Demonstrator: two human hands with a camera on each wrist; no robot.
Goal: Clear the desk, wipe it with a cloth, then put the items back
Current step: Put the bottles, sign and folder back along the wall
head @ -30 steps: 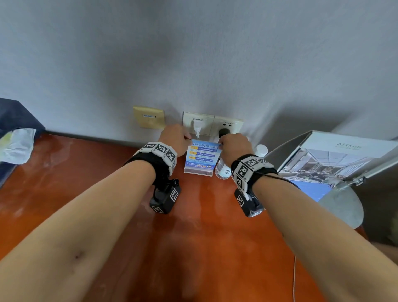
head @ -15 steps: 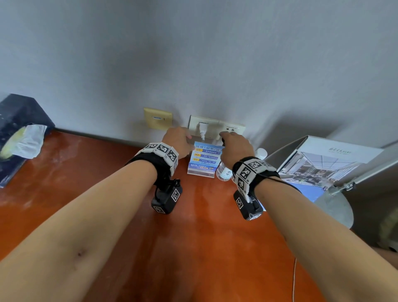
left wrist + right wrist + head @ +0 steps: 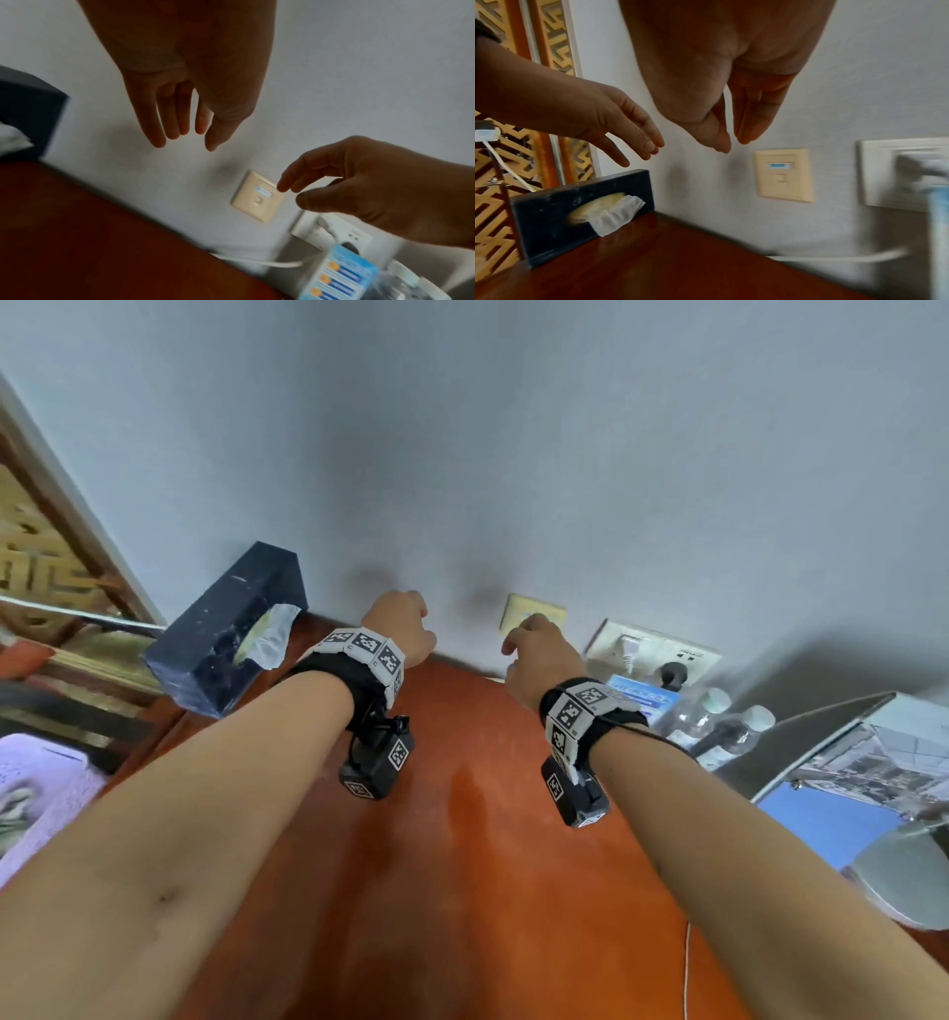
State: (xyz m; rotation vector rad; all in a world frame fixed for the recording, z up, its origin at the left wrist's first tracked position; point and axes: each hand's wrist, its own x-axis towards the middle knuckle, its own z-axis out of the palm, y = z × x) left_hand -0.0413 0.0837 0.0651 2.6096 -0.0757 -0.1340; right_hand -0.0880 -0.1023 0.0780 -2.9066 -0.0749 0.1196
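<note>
My left hand (image 3: 403,624) and right hand (image 3: 539,649) hover above the back of the red-brown desk (image 3: 462,865), close to the wall, both empty. The left wrist view shows the left hand (image 3: 187,142) with relaxed, nearly straight fingers. In the right wrist view the right hand (image 3: 734,145) is just as loose. A dark tissue box (image 3: 231,634) with a white tissue sticking out stands at the desk's back left, just left of my left hand. A blue card stand (image 3: 642,698) and two water bottles (image 3: 703,716) stand to the right of my right hand.
A beige wall plate (image 3: 534,613) and a white socket panel (image 3: 652,649) with plugs sit low on the wall. A brochure (image 3: 873,762) and a lamp base (image 3: 904,880) occupy the right. A lilac cloth (image 3: 36,788) lies lower left. A white cable (image 3: 834,257) runs along the wall.
Both hands have left the blue card stand and the bottle and moved left along the wall toward the tissue box. The head view has swung left with them.
</note>
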